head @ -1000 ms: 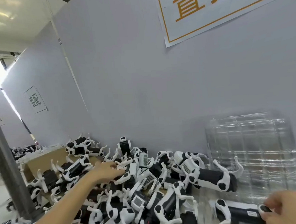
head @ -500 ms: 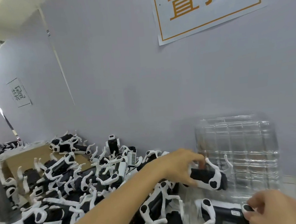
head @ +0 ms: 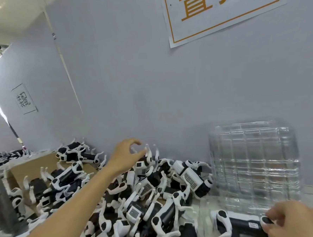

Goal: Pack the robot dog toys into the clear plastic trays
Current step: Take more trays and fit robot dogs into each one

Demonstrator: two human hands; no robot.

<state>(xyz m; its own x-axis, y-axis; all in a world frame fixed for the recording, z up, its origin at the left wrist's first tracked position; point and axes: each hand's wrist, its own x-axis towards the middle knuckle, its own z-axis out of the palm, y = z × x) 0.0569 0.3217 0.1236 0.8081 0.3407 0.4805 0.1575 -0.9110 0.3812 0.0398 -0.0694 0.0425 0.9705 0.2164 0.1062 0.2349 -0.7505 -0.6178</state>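
A heap of black-and-white robot dog toys is sprawling across the lower middle and lower left of the frame, legs sticking out in every direction, some of them lying on a flattened brown cardboard sheet at the left. The person's left hand is reaching over the far side of the heap, near the centre of the frame, with thumb and forefinger curved toward each other and a gap showing between their tips; they are closing on nothing, though one fingertip is sitting right at the upturned white leg of a dog. In the lower right corner the right hand is gripping one robot dog by its end, the fingers curled around it, while the toy is lying on its side just in front of the clear plastic trays. Those trays are standing upright as a stack, leaning against the grey wall at the right. A white sign with orange characters is hanging on the wall at the upper right, and a smaller sign is showing at the left.
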